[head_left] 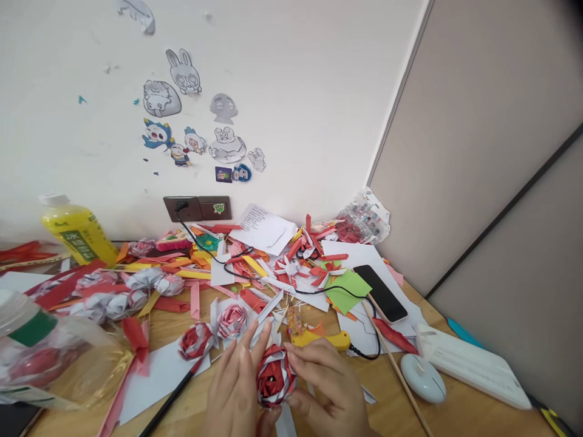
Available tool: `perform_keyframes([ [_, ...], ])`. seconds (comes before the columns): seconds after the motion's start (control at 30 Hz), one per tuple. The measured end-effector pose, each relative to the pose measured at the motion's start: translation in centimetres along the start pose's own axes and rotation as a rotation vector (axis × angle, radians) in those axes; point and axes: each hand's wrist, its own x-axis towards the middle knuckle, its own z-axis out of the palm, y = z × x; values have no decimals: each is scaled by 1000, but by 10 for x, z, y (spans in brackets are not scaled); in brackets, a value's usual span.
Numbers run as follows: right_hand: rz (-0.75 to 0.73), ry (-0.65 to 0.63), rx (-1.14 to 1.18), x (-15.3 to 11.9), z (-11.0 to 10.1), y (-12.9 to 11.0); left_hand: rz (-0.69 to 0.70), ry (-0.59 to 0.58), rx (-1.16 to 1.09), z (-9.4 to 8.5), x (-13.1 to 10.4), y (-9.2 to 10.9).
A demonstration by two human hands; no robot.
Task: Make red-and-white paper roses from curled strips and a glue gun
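Note:
Between my two hands is a red and white folded paper rose [276,377], its open centre facing up toward me. My left hand [237,379] cups its left side, with the fingers stretched upward and the thumb under the lower edge. Fingertips and thumb of my right hand [328,383] pinch the petals on the right side. Just behind the rose lies a yellow hot glue gun [321,338], its nozzle end partly covered with residue. Two more paper roses sit to the left, a red and white one [197,340] and a pink one [232,319].
Folded paper strips [291,267] are heaped along the wall. A clear plastic jar [59,358] and a yellow drink bottle [78,230] stand left. A phone [380,294], a mouse [422,377], a white keyboard [473,365] and a wooden stick [401,376] lie right. A black cord [314,291] crosses the paper.

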Motion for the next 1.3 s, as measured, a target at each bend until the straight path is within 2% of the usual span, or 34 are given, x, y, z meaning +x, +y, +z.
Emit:
perform_keyframes([
  [0.1, -27, 32, -29, 0, 0, -1, -8, 50, -6, 3, 0, 2],
  [0.23, 16, 24, 33, 4, -3, -1, -122, 45, -317, -6, 7, 7],
  [0.33, 159, 15, 192, 6, -5, 2, -357, 55, -532, -22, 13, 6],
  [0.4, 239, -7, 339, 6, -4, 5, -602, -18, -666, -31, 18, 1],
  [0.47, 287, -57, 447, 4, -1, 6, -786, -90, -786, -36, 22, -6],
  [0.53, 318, -136, 484, 1, 1, 8, -878, -144, -870, -36, 25, -13],
  [0.63, 357, -215, 463, -2, 3, 9, -880, -101, -870, -31, 27, -20],
  [0.77, 442, -211, 459, -3, 3, 10, -764, -68, -794, -26, 26, -19],
  [0.93, 474, -252, 385, -3, 3, 10, -590, -182, -627, -29, 26, -9],
  [1.07, 495, -241, 384, -2, 5, 8, -502, -264, -546, -30, 26, -7],
  [1.17, 541, -243, 437, -2, 4, 7, -491, -295, -517, -29, 26, -7],
  [1.3, 698, -339, 515, -2, 1, 7, -615, -347, -613, -26, 24, -6],
])
